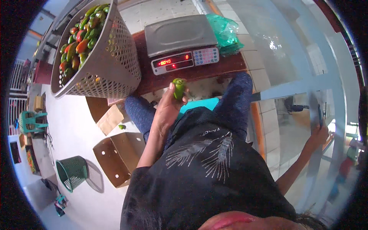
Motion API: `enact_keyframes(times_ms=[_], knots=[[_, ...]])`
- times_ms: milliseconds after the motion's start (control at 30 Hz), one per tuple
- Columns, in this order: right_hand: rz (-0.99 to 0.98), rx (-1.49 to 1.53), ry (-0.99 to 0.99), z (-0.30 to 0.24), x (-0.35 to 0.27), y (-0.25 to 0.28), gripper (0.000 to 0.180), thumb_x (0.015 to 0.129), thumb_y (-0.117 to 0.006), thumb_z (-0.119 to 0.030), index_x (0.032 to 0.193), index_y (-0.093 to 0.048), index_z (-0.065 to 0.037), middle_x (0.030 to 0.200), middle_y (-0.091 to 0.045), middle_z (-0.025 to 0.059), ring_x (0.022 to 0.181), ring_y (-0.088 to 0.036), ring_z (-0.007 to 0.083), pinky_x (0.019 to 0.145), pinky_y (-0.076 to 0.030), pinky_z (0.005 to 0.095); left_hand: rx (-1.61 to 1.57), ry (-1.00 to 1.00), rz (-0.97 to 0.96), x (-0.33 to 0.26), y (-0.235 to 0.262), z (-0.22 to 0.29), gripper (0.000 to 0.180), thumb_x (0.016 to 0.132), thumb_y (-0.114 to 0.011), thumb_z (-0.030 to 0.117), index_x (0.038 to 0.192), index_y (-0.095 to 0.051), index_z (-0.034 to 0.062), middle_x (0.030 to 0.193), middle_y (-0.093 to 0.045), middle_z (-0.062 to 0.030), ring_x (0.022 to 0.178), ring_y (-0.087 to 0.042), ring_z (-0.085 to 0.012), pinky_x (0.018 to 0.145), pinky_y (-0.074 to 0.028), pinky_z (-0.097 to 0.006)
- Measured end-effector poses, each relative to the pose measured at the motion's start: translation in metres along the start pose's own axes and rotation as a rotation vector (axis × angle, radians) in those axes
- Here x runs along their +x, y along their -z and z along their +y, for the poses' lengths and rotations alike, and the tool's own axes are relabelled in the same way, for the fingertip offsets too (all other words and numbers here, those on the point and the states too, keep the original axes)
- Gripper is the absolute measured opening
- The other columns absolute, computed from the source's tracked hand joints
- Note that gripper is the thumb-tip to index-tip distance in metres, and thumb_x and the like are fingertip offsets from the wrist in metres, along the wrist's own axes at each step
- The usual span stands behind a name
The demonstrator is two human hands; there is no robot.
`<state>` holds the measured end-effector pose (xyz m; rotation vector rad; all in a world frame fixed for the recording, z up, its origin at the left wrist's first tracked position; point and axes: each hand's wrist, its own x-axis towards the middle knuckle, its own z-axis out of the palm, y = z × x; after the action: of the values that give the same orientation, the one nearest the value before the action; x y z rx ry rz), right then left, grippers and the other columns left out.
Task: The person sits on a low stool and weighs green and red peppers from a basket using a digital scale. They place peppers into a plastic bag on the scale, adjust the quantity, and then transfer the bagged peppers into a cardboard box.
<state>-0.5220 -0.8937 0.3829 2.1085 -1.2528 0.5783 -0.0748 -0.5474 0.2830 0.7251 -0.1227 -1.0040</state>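
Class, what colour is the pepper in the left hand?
The pepper in the left hand is green, best seen in the head view.

Single head view, wide fisheye, left camera of head-worn pair. Looks steeply down from head height, upright, unmirrored. Shirt nearest, left hand mid-depth, scale and basket farther, floor leftward; straight edges bend toward rim.
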Motion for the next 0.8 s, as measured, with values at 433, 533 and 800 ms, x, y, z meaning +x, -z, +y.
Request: enact_keyframes(times_ms=[433, 533, 800], knots=[[-1.119, 1.947, -0.163, -0.269, 0.003, 0.041, 0.039, 0.098, -0.046, -0.024, 0.130, -0.046, -0.002, 0.086, -0.056, 0.0042, 0.078, -0.060, 0.0127, 0.069, -0.048, 0.0271, 0.043, 0.130, 0.142, -0.021, -0.002, -0.020, 0.038, 0.099, -0.042, 0.034, 0.120, -0.051, 0.0038, 0.098, -0.058, -0.0065, 0.075, -0.051, -0.0137, 0.068, -0.042, -0.027], [-1.298, 2.021, 0.016, -0.306, -0.001, 0.048, 0.041, 0.097, -0.048, -0.021, 0.130, -0.043, 0.002, 0.085, -0.054, 0.0056, 0.070, -0.058, 0.0142, 0.073, -0.048, 0.0269, 0.059, 0.141, 0.119, -0.027, -0.002, -0.020, 0.039, 0.099, -0.043, 0.035, 0.122, -0.050, 0.0037, 0.099, -0.057, -0.0055, 0.075, -0.050, -0.0124, 0.068, -0.041, -0.026], [-1.244, 1.879, 0.118, -0.330, -0.006, 0.056, 0.019, 0.095, -0.054, -0.017, 0.101, -0.054, 0.001, 0.077, -0.056, 0.0062, 0.068, -0.058, 0.0114, 0.062, -0.048, 0.0246, 0.046, 0.174, 0.117, -0.025, -0.005, -0.025, 0.039, 0.101, -0.038, 0.035, 0.125, -0.047, 0.0050, 0.099, -0.058, -0.0076, 0.076, -0.052, -0.0151, 0.070, -0.044, -0.027]])
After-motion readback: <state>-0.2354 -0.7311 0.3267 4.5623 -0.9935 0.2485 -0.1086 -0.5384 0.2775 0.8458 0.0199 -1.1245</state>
